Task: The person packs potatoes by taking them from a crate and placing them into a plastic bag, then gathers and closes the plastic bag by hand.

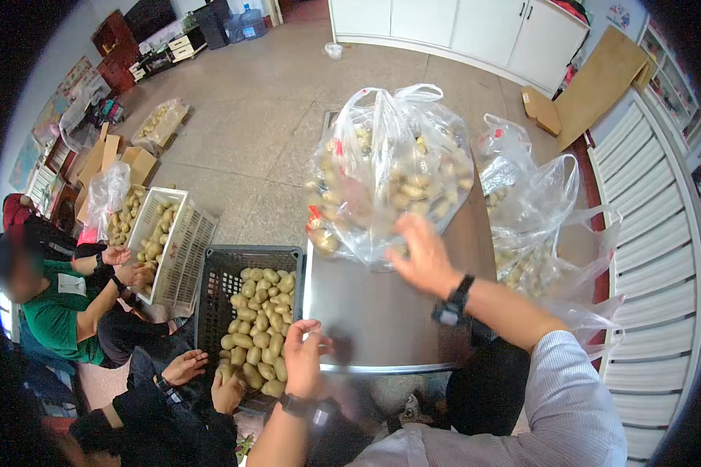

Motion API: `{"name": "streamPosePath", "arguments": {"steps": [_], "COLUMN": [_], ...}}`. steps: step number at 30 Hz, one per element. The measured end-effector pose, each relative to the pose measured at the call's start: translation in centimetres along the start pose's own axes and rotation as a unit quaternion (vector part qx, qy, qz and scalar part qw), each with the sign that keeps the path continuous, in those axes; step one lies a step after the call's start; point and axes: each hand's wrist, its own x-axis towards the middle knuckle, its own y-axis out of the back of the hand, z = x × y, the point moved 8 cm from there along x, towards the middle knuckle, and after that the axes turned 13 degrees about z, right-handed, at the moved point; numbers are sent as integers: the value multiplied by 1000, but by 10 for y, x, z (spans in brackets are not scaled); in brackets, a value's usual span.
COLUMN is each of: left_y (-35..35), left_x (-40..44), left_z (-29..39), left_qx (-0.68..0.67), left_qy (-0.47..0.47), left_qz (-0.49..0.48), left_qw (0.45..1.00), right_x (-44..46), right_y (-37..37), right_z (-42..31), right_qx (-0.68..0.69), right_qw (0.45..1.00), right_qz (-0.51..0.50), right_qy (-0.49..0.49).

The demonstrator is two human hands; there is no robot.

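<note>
A large clear plastic bag (382, 167) full of oval, brownish-green fruit that look like kiwifruit stands on the brown table (397, 323), its handles gathered upward. At the bag's near right side is my right hand (424, 257), slightly blurred, fingers apart and nothing visible in them; whether it touches the plastic I cannot tell. Over the table's left edge hovers my left hand (305, 358), its fingers loosely curled and apart, with no object showing. Beside it, left of the table, stands a dark grey crate (208, 288) holding many more kiwifruit (261, 319).
Two co-workers sit at left; one's hands (206, 377) are at the dark crate, the other's (128, 265) at a white crate (191, 249). Filled clear bags (530, 210) stand right of the table near a white radiator (650, 257). Cardboard boxes (136, 163) lie farther left.
</note>
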Motion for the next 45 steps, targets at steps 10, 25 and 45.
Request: {"name": "streamPosePath", "arguments": {"steps": [10,25,45], "left_y": [-8,-16,-239], "left_x": [5,18,79], "left_z": [-5,-16,-16], "left_qx": [52,104,-250], "left_qy": [-31,-33,256], "left_qz": [5,-44,-118], "left_qw": [998,993,926], "right_x": [95,-68,-114], "right_y": [-85,-3,105], "right_z": [138,141,65], "right_qx": [83,-122,-59], "right_qw": [964,931,950], "right_qz": [-145,-301,-296], "right_qy": [-206,-164,83]}}
